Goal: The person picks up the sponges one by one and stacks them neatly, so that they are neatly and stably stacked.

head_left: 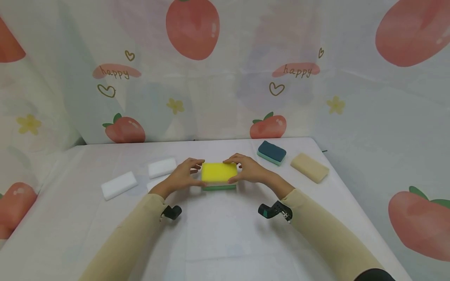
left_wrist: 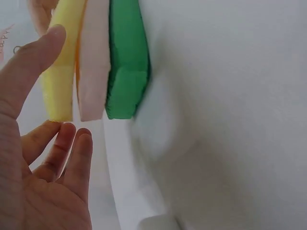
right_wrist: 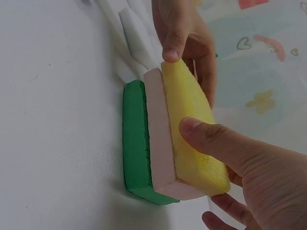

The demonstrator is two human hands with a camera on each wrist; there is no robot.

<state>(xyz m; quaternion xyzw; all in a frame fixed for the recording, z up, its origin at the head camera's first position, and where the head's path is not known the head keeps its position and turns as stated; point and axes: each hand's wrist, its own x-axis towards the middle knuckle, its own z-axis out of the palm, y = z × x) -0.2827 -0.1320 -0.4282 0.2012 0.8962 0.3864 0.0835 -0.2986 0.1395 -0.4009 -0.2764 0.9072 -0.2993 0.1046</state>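
At the middle of the table, a yellow sponge (head_left: 219, 172) lies on top of a pale pink block (right_wrist: 159, 132), which rests on a green block (head_left: 219, 188). My left hand (head_left: 182, 175) grips the yellow sponge's left end, thumb on the near side. At the opposite end, my right hand (head_left: 249, 170) holds the same sponge between thumb and fingers. In the left wrist view, a thin gap shows between part of the yellow sponge and the pink block. Some fingers of each hand are hidden behind the sponge in the head view.
White blocks (head_left: 119, 185) lie on the left, one partly hidden by my left hand. To the right are a dark blue block (head_left: 272, 150) on a light green one, and a beige block (head_left: 309, 168). A printed curtain (head_left: 218, 97) hangs behind the white-covered table (head_left: 218, 242).
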